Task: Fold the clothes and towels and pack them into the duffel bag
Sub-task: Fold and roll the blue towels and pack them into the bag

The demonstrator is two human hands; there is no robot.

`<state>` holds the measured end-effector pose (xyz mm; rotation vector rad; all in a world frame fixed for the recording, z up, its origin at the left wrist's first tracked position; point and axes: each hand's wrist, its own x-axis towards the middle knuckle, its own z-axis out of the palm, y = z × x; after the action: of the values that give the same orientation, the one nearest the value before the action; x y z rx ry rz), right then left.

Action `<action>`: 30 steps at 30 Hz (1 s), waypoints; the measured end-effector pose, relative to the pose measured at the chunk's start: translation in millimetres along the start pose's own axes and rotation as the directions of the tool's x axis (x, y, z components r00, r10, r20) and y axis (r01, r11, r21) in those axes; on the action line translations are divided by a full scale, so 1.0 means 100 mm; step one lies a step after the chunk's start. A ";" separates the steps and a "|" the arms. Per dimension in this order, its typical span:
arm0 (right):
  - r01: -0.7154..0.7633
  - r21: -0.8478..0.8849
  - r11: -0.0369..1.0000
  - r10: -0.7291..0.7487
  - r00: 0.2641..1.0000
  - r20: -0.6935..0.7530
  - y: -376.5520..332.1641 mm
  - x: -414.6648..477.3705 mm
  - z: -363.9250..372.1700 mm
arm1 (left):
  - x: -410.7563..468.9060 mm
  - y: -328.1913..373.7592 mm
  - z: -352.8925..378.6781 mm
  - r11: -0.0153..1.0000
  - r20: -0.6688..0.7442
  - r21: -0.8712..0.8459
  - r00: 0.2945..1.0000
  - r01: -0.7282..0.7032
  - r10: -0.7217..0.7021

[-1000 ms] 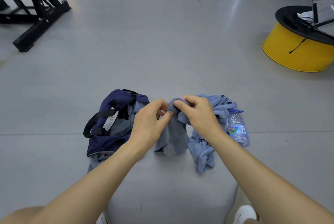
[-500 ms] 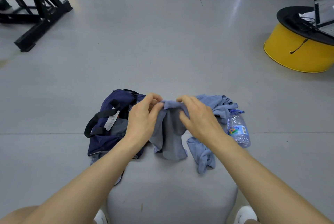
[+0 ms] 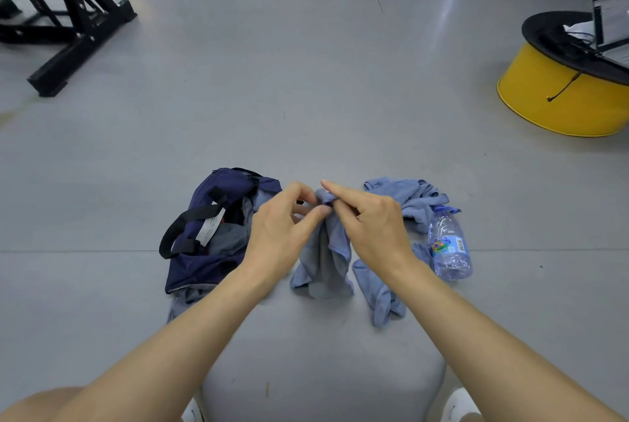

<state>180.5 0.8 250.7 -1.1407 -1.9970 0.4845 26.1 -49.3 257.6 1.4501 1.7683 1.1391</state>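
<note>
A small blue-grey towel [image 3: 325,258] hangs bunched between my hands, its lower end resting on the grey stool [image 3: 323,353]. My left hand [image 3: 282,227] and my right hand [image 3: 371,220] both pinch its top edge, fingertips almost touching. A navy duffel bag [image 3: 211,231] lies open on the floor to the left, with grey clothing inside and under it. More crumpled blue cloth [image 3: 408,200] lies to the right and trails down over the stool edge [image 3: 381,299].
A clear plastic water bottle [image 3: 449,244] lies right of the blue cloth. A yellow round table [image 3: 558,94] with a laptop stands at the right. A black gym bench frame [image 3: 68,20] is at the far left. White shoes show at the bottom.
My hands spread apart along the towel's top edge, then came back together, so the towel now hangs narrow and bunched. Bag, bottle and other cloth have not moved.
</note>
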 end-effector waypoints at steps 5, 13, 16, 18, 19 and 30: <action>-0.007 0.017 1.000 0.006 0.999 0.033 0.00 -0.02 0.00 | -0.01 -0.01 0.02 0.991 -0.031 0.098 0.995 -0.094 0.098; -0.048 -0.211 0.976 0.089 0.977 0.192 -0.02 -0.06 0.04 | 0.05 0.02 -0.04 0.997 -0.121 0.080 0.992 -0.009 0.018; -0.063 -0.222 0.973 0.109 0.973 0.202 -0.08 -0.12 0.08 | 0.06 0.01 -0.04 0.998 -0.122 0.064 0.992 -0.009 0.017; -0.033 -0.212 0.977 0.070 0.983 0.172 -0.11 -0.14 0.10 | 0.07 0.00 -0.05 1.000 -0.127 0.021 0.992 -0.016 0.019; -0.008 -0.201 0.980 0.040 0.987 0.153 -0.11 -0.15 0.11 | 0.08 0.00 -0.06 1.000 -0.130 0.003 0.991 -0.015 0.015; 0.036 -0.122 0.992 -0.007 0.973 0.230 -0.13 -0.24 0.16 | 0.11 0.02 -0.12 0.994 -0.173 -0.101 0.984 0.030 -0.047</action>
<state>168.3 -25.6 238.1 -1.1816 -2.2651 0.5050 14.1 -42.0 266.4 1.2863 1.8213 1.3489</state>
